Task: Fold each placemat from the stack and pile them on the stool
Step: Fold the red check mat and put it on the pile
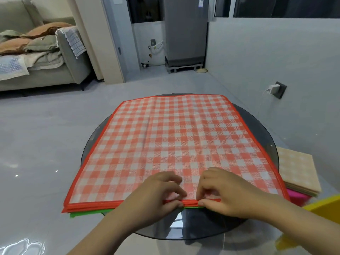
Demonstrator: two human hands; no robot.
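Most of the round glass tabletop [184, 230] lies hidden beneath the red checked placemat [171, 140], which also covers all but thin red and green edges of the stack [82, 212]. Right of the tabletop, the yellow stool [325, 207] is cut off by the frame's edge, its folded pile [298, 172] blurred.

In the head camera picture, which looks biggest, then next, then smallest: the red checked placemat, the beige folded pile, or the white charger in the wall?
1. Red checked placemat, lying near the camera.
2. Beige folded pile, partly hidden behind the placemat's edge.
3. White charger, smallest, though it sits farther away, which shrinks it.
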